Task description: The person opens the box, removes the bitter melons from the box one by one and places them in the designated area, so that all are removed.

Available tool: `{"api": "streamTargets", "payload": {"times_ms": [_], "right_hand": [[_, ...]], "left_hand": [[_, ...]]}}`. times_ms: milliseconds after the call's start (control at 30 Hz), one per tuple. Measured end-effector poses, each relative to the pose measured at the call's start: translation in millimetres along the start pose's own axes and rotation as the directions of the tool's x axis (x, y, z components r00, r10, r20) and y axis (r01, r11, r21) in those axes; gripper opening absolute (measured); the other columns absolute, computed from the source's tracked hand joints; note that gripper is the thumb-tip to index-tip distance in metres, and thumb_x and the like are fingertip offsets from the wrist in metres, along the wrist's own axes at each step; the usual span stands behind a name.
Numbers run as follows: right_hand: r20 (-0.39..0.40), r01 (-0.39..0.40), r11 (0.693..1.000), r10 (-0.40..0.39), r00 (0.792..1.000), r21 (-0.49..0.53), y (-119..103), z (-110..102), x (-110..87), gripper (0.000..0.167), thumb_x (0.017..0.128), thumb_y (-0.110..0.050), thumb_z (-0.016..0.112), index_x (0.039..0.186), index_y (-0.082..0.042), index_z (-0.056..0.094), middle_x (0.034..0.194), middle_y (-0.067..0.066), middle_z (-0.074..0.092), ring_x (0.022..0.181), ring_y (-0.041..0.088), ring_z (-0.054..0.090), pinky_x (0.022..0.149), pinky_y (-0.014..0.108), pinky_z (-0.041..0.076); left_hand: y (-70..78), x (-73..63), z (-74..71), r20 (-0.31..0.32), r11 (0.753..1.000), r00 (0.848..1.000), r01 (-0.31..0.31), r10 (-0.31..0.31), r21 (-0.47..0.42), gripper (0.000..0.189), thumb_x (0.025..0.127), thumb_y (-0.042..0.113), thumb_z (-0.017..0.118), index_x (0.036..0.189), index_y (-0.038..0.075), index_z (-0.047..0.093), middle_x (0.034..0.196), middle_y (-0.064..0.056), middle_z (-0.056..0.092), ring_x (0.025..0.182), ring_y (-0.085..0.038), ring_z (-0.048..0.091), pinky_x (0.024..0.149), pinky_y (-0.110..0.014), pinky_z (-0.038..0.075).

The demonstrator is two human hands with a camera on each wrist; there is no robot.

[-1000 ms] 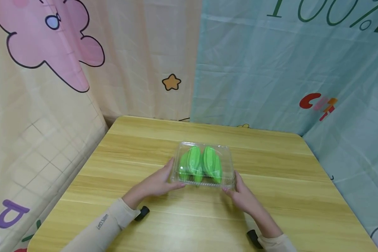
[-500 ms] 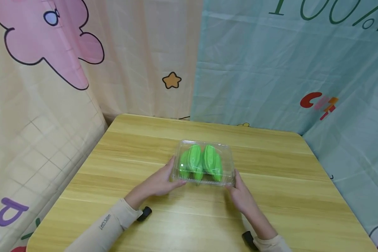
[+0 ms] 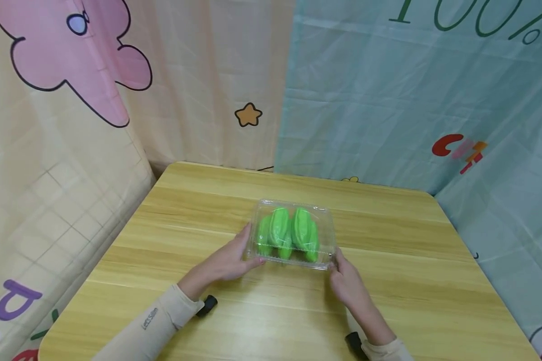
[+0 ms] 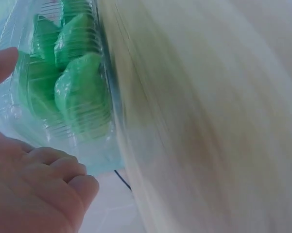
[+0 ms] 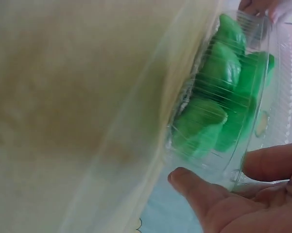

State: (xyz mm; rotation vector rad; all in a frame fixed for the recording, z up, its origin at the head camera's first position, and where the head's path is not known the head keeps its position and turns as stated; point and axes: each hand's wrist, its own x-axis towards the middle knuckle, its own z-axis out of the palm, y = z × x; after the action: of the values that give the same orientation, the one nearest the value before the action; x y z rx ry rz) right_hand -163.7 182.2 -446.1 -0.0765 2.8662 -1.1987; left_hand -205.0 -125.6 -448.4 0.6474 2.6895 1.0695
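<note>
A clear plastic clamshell box point(image 3: 327, 228) with a ridged rim lies near the middle of the table, between both hands. Through its lid show several green ribbed pieces point(image 3: 280, 228), shaped like star fruit. My left hand point(image 3: 230, 258) holds the box's left side, its thumb along the front rim. At the front right corner, my right hand point(image 3: 348, 281) grips the rim between thumb and fingers. In the right wrist view, thumb and forefinger of the right hand point(image 5: 243, 204) lie around the box's near end. Whether the box touches the tabletop cannot be told.
The wood-grain table point(image 3: 411, 271) spreads out around the box. Printed curtains, a cream one point(image 3: 198, 100) and a pale blue one point(image 3: 366, 100), hang behind and beside it. A black wrist device point(image 3: 207, 306) sits below the left wrist, and another point(image 3: 356, 345) below the right.
My right thumb has slid from the front rim out to the box's right corner, and the right hand has shifted slightly. The left hand and the box have barely moved.
</note>
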Motion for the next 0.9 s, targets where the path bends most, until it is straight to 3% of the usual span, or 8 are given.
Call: {"api": "streamTargets", "payload": {"times_ms": [133, 200, 400, 533, 733, 900], "right_hand": [[0.030, 0.012, 0.999, -0.010, 0.999, -0.047, -1, -1, 0.4, 0.062, 0.105, -0.011, 0.040, 0.153, 0.016, 0.012, 0.152, 0.035, 0.033, 0.137, 0.048, 0.039, 0.112, 0.060, 0.032], [0.047, 0.018, 0.997, -0.014, 0.999, -0.071, -1, -1, 0.1, 0.064, 0.106, -0.012, 0.040, 0.153, 0.017, 0.007, 0.153, 0.036, 0.028, 0.141, 0.048, 0.030, 0.114, 0.059, 0.026], [0.034, 0.033, 0.992, -0.029, 0.999, -0.124, -1, 2, -2.3, 0.064, 0.108, -0.017, 0.040, 0.153, 0.015, 0.008, 0.154, 0.033, 0.029, 0.141, 0.047, 0.031, 0.115, 0.057, 0.024], [0.023, 0.047, 0.988, -0.044, 0.999, -0.149, -2, 2, -4.1, 0.062, 0.108, -0.018, 0.040, 0.153, 0.014, 0.014, 0.154, 0.031, 0.031, 0.141, 0.046, 0.032, 0.115, 0.057, 0.025], [0.016, 0.049, 0.983, -0.047, 0.999, -0.178, -4, 0, -6.5, 0.059, 0.107, -0.016, 0.041, 0.153, 0.013, 0.018, 0.155, 0.028, 0.031, 0.140, 0.046, 0.034, 0.114, 0.057, 0.028], [0.024, 0.058, 0.977, -0.054, 0.998, -0.207, -3, -2, -5.3, 0.059, 0.106, -0.016, 0.041, 0.153, 0.013, 0.020, 0.157, 0.027, 0.027, 0.139, 0.046, 0.035, 0.114, 0.056, 0.028]], "left_hand": [[-0.4, -3.5, -0.9, -0.003, 0.998, 1.000, -0.024, 0.024, 0.059, 0.104, 0.098, 0.051, 0.059, 0.158, 0.002, -0.009, 0.165, -0.019, -0.003, 0.152, -0.034, 0.003, 0.121, -0.045, 0.009], [-1.9, -5.5, 0.2, -0.011, 0.997, 1.000, -0.024, 0.025, 0.078, 0.102, 0.099, 0.053, 0.056, 0.158, 0.001, -0.009, 0.165, -0.018, -0.005, 0.152, -0.034, 0.001, 0.120, -0.044, 0.008], [-1.7, -5.8, 2.0, -0.063, 0.999, 0.997, -0.038, 0.038, -0.002, 0.085, 0.106, 0.043, 0.045, 0.158, 0.000, -0.007, 0.165, -0.014, -0.009, 0.152, -0.028, -0.002, 0.121, -0.042, 0.005], [-1.8, -4.4, 3.3, -0.092, 0.998, 0.994, -0.065, 0.063, -0.018, 0.074, 0.108, 0.033, 0.040, 0.159, 0.002, -0.004, 0.165, -0.014, -0.006, 0.152, -0.027, 0.001, 0.121, -0.042, 0.006], [-5.2, -4.5, 8.7, -0.119, 0.997, 0.990, -0.078, 0.076, -0.010, 0.066, 0.110, 0.027, 0.035, 0.160, 0.000, 0.003, 0.165, -0.021, 0.006, 0.151, -0.035, 0.011, 0.121, -0.046, 0.013], [-6.0, -5.7, 9.9, -0.129, 0.998, 0.990, -0.056, 0.054, -0.007, 0.063, 0.110, 0.024, 0.037, 0.160, 0.000, 0.008, 0.162, -0.022, 0.019, 0.148, -0.034, 0.023, 0.120, -0.046, 0.018]]}}
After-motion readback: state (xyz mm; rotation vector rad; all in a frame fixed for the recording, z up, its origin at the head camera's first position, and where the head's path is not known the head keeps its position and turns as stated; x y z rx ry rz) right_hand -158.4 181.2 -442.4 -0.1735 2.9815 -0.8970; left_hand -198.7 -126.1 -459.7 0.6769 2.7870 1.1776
